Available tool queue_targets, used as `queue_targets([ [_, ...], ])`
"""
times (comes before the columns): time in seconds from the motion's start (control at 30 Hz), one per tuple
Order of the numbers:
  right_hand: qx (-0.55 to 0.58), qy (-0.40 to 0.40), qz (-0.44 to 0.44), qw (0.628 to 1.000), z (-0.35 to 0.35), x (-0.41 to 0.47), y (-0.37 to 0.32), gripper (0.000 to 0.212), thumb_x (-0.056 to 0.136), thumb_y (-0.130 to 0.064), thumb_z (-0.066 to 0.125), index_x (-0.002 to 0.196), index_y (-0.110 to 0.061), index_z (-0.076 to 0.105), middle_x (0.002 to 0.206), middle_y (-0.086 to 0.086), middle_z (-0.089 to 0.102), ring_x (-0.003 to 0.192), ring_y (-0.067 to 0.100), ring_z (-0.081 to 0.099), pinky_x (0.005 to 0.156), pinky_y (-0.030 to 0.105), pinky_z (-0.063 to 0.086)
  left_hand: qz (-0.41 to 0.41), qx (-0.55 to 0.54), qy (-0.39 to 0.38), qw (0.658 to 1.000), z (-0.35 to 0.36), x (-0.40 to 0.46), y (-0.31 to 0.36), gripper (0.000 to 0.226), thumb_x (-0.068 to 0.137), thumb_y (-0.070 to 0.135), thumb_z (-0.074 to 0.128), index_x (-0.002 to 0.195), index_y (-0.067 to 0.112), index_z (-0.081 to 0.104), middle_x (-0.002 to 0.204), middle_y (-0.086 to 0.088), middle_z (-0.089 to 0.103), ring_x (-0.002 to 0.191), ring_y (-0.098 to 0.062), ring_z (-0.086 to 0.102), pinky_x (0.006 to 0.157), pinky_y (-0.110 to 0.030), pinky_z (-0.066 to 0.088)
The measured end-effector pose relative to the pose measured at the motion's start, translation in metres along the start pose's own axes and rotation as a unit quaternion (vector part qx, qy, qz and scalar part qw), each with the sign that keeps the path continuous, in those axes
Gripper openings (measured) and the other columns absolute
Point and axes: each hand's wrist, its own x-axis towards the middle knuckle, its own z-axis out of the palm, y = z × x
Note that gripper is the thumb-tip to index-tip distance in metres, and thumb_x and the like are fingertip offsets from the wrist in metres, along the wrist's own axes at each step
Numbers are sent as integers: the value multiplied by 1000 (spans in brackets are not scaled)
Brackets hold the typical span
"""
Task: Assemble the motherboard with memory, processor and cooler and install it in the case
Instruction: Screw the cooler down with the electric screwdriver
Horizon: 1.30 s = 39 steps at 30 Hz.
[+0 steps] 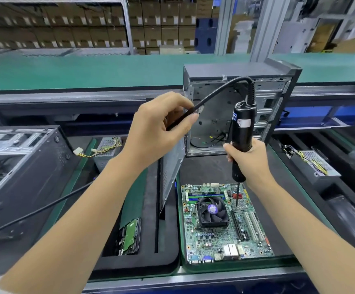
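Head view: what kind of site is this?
Most likely a PC assembly line in a factory. The right hand grips a corded electric screwdriver over a motherboard, an open case stands behind on a green conveyor, and racks of cartons fill the background.

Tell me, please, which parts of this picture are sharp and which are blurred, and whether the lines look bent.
Head view: the motherboard, both hands and the electric screwdriver are sharp; the shelves of cardboard boxes behind are smeared by motion blur; the wide-angle lens bows the green conveyor belt and stretches the forearms toward the corners; lighting is even, without hard glare.
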Motion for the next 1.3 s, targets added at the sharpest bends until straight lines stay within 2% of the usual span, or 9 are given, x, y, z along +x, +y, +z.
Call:
queue_targets([
  [0.23, -21, 15, 29, 999, 5, -7, 10, 21, 76, -5, 70, 65, -13, 55, 49, -2, 56, 47, 13, 51, 53, 25, 47, -25, -9, -29, 999, 9, -8, -15, 9, 91, 19, 64, 91, 10, 66, 65, 7, 54, 56, -10, 43, 54, -24, 37],
  [0.4, -36, 21, 36, 999, 5, -5, 10, 19, 76, -6, 70, 67, -12, 55, 52, 2, 56, 49, 15, 51, 55, 31, 46, 17, 23, 40, 999, 8, -11, -19, 10, 89, 14, 66, 97, 9, 67, 78, 1, 59, 67, -17, 53, 57, -29, 45],
  [0.57, -49, 39, 51, 997, 2, -3, 15, 18, 76, -6, 70, 68, -13, 56, 54, 3, 56, 49, 15, 51, 57, 30, 44, 97, 59, 115, 987, 12, -25, -24, 7, 86, 3, 64, 87, -3, 68, 80, -10, 57, 70, -22, 52, 60, -31, 45],
  [0.67, -54, 49, 57, 996, 3, -4, 19, 17, 75, -7, 71, 69, -14, 57, 53, 1, 56, 48, 13, 50, 55, 28, 44, 162, 89, 88, 979, 25, -43, -28, 4, 88, 3, 62, 89, 2, 66, 73, -9, 59, 66, -25, 55, 59, -34, 48],
  [0.77, -66, 55, 44, 995, 5, -5, 21, 14, 75, -9, 71, 70, -10, 58, 52, 1, 57, 47, 12, 51, 54, 25, 45, 190, 101, 2, 977, 48, -70, -37, 4, 89, 4, 61, 92, 7, 62, 73, -6, 60, 64, -23, 55, 52, -34, 49],
  [0.87, -71, 59, 37, 995, 8, -7, 23, 14, 75, -12, 72, 72, -6, 59, 53, 4, 58, 48, 12, 52, 55, 24, 46, 127, 99, -135, 978, 75, -99, -51, 8, 91, 9, 59, 94, 5, 66, 80, -4, 62, 69, -21, 59, 54, -36, 50],
  [1.03, -87, 56, 40, 994, 4, -11, 28, 13, 77, -15, 72, 74, -9, 61, 52, 1, 58, 48, 11, 53, 56, 26, 45, -97, 20, -363, 927, 114, -145, -85, 45, 94, 47, 52, 129, 20, 47, 117, 7, 54, 97, -1, 50, 90, -30, 48],
  [1.2, -140, 29, 26, 989, -5, -7, 34, 19, 76, -20, 72, 66, -18, 56, 59, 11, 59, 56, 17, 47, 54, 27, 40, -242, -82, -417, 872, 140, -172, -99, 102, 62, 77, 67, 143, 37, 19, 145, 18, 29, 132, 1, 31, 109, -22, 29],
  [1.3, -180, 8, -4, 984, -9, -3, 41, 28, 76, -19, 72, 60, -25, 50, 51, -8, 51, 52, 8, 39, 48, 14, 32, -294, -108, -418, 853, 155, -180, -99, 122, 50, 73, 78, 145, 42, 8, 150, 25, 14, 135, 5, 18, 110, -19, 20],
])
